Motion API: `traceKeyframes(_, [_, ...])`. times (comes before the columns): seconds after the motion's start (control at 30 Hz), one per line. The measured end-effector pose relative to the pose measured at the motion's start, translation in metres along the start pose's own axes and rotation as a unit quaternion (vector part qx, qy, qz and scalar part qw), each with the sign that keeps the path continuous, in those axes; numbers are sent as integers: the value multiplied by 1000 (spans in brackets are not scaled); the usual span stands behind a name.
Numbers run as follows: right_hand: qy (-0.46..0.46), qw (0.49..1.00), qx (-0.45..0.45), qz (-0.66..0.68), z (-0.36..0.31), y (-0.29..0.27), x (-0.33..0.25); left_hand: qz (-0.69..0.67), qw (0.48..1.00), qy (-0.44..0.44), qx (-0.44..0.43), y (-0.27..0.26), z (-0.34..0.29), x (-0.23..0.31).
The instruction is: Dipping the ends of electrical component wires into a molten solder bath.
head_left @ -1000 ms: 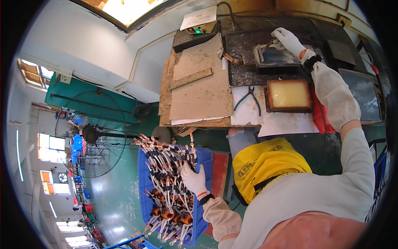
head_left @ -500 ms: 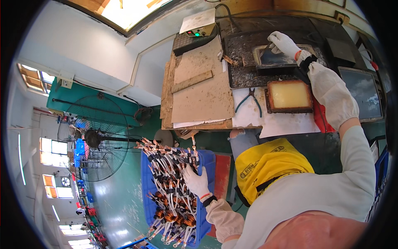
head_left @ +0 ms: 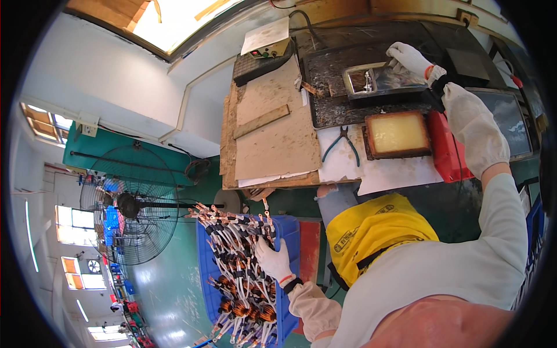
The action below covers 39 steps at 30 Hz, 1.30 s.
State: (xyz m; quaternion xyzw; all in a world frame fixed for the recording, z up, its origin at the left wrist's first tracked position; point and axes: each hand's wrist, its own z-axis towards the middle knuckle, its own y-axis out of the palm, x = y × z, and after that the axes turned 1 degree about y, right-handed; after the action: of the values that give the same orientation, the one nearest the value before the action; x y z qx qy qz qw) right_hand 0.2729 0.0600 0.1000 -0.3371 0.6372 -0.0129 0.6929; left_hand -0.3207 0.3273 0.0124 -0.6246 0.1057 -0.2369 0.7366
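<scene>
My right hand (head_left: 409, 60), in a white glove, is over a rectangular metal pot (head_left: 380, 87) on the dark bench. Its fingers are pinched on a thin, dark strip-like piece that dips toward the pot; its exact kind does not show. Shiny silver liquid metal (head_left: 366, 81) shows at the pot's left end, with dull grey skin to its right. My left hand (head_left: 272, 261), also gloved, rests at the right side of a blue crate (head_left: 288, 232), thumb apart from its fingers. It touches white cables (head_left: 235, 232) with copper lugs, attached to copper-wound coils (head_left: 241, 308).
A tray of pale yellow solid (head_left: 397, 133) sits nearer me, beside pliers (head_left: 343, 145) and a red container (head_left: 447, 148). Cardboard (head_left: 272, 133) with a wooden strip (head_left: 261, 122) covers the bench's left. A control box (head_left: 270, 49) stands behind. A large fan (head_left: 129, 204) stands left.
My right hand has moved slightly right over the pot, and bright silver metal now shows at its left end. My left hand stays at the crate. The view has shifted slightly.
</scene>
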Motion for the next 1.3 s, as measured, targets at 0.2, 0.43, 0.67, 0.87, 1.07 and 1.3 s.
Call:
traceKeyframes(0.2, [8,1000,15,-15,-8,-27,15,14,1000,-6,-9,1,0,0])
traceKeyframes(0.43, [48,998,39,-28,-15,-58,34,-7,1000,-5,-4,-1,-1,1])
traceKeyframes(0.67, [64,996,49,-27,-22,-86,50,2,1000,-9,-5,-1,-1,1])
traceKeyframes(0.87, [112,990,81,-10,-28,-106,60,0,1000,-8,-8,-3,-1,3])
traceKeyframes(1.07, [100,992,78,-10,-32,-122,65,4,1000,-7,-6,-3,-1,4])
traceKeyframes(1.3, [48,995,82,41,-33,-127,51,25,1000,-7,-12,1,-1,1])
